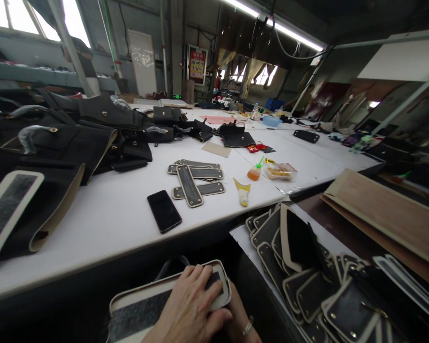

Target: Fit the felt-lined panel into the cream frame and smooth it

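Below the table's near edge I hold a cream-trimmed panel with a black felt face (pixel 143 309). My left hand (pixel 191 309) lies over its right end, fingers on top and thumb curled at the near edge. My right hand (pixel 241 321), a ring on one finger, sits under that same end, mostly hidden by the left hand and the panel. On the white table (pixel 110 214) in front lie a black phone (pixel 163 210) and several cream-edged black strips (pixel 196 178) stacked crosswise.
Black bags and panels (pixel 75 133) pile up at the table's left. A small orange glue bottle (pixel 255 171), a yellow scraper (pixel 243 191) and a snack packet (pixel 280 171) lie at the right. Several trimmed pieces (pixel 307 276) heap on a lower surface, beside wooden boards (pixel 386 214).
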Demonstrator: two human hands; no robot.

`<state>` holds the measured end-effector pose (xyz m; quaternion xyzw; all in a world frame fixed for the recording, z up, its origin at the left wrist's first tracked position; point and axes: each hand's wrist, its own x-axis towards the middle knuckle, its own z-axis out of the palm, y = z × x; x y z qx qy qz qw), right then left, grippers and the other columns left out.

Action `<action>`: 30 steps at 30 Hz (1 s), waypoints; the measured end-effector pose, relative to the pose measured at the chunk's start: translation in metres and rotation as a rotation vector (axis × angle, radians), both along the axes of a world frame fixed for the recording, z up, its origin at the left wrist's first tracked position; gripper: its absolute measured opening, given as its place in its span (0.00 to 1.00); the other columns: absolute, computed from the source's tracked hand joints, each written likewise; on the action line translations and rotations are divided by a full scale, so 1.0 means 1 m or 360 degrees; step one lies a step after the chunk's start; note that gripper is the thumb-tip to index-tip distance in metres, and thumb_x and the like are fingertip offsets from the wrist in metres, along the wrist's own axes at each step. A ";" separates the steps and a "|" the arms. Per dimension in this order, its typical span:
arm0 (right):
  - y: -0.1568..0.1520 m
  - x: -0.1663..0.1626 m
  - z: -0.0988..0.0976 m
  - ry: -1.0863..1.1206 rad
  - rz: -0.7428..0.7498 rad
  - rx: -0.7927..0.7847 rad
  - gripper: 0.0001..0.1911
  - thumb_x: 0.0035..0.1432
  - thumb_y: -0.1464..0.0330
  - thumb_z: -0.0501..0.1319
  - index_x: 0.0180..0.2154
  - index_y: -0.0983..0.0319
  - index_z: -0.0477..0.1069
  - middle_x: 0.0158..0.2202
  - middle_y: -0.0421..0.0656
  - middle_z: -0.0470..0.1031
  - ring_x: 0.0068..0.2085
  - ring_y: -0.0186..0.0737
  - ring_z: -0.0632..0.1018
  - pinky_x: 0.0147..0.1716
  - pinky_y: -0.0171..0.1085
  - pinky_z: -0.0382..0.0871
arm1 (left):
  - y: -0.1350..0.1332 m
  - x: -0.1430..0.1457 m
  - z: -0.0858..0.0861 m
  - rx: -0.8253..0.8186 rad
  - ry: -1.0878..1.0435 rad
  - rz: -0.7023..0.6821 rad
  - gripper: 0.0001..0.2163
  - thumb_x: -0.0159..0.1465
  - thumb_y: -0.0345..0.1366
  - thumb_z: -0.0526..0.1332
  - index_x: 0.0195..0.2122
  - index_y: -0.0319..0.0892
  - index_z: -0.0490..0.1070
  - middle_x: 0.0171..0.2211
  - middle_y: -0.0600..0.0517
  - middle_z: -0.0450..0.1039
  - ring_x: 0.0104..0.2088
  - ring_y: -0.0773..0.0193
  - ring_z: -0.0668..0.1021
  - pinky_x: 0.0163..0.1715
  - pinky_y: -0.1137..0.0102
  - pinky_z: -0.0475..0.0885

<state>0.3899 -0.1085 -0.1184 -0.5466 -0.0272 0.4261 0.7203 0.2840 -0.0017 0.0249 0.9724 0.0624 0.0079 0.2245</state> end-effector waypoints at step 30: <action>-0.028 -0.013 0.099 -0.1247 0.0119 -0.0661 0.22 0.63 0.53 0.56 0.47 0.60 0.78 0.45 0.49 0.76 0.41 0.43 0.76 0.42 0.37 0.69 | 0.030 0.042 0.011 0.0060 0.0006 -0.0296 0.09 0.59 0.24 0.51 0.35 0.39 0.68 0.32 0.45 0.73 0.37 0.51 0.74 0.41 0.56 0.68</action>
